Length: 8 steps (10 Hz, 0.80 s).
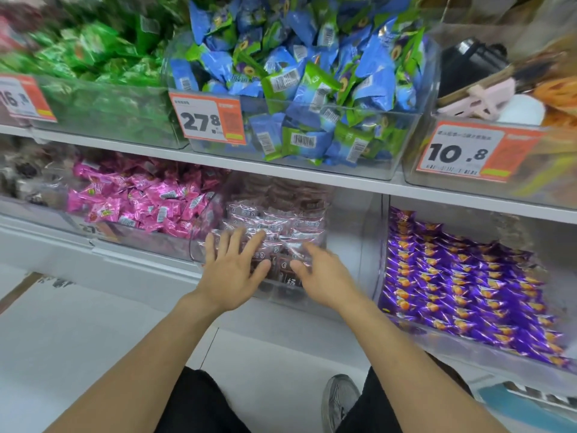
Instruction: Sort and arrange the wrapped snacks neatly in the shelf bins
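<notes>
Brown snacks in clear wrappers (278, 226) lie in rows in a clear bin (352, 232) on the lower shelf, at the middle of the view. My left hand (234, 267) lies flat on the front rows with its fingers spread. My right hand (324, 276) reaches over the bin's front edge with straight fingers touching the packets beside it. Neither hand holds a packet. The packets under my palms are hidden.
Pink snacks (146, 201) fill the bin to the left and purple snacks (462, 279) the bin to the right. On the upper shelf stand bins of green packets (93, 54), blue and green packets (296, 82), with price tags (206, 120) in front. My shoe (340, 401) is on the white floor.
</notes>
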Available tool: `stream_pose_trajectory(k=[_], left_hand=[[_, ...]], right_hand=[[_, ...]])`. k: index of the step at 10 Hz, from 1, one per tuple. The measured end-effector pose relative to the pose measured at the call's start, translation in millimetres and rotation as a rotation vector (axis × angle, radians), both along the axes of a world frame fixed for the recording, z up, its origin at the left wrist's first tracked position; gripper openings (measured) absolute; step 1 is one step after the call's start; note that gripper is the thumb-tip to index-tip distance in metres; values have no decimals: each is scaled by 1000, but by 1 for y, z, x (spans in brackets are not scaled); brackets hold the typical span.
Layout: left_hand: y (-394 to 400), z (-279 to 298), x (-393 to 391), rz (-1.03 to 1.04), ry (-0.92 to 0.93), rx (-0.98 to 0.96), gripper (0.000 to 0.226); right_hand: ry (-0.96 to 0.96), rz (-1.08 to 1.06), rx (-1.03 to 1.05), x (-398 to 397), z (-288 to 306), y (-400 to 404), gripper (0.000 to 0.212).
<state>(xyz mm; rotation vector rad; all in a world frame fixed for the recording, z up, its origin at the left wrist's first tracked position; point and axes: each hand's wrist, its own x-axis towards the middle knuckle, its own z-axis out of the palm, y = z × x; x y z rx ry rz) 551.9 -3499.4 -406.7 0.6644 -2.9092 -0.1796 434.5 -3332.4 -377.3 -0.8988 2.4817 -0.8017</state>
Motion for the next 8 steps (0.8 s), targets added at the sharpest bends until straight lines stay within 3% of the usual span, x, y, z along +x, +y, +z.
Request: stream_pose_trajectory(k=[1, 3, 4, 5, 6, 7, 8], left_hand=[[-1, 1, 3, -11, -29, 25, 77], [2, 6, 3, 4, -96, 55, 84], [4, 7, 0, 13, -112, 33, 85], [3, 12, 0, 8, -134, 35, 83], [6, 25, 1, 7, -155, 59, 68], [10, 39, -3, -14, -44, 56, 54], [17, 54, -4, -32, 199, 146, 39]], right_hand=[[-8, -97, -115, 16, 4, -7, 49], [-106, -4, -18, 3, 3, -6, 39], [-130, 36, 27, -2, 5, -5, 41], [-36, 34, 77, -2, 10, -4, 51], [30, -8, 73, -2, 19, 3, 62], [124, -4, 9, 2, 34, 13, 53], [282, -33, -257, 5, 47, 25, 31]])
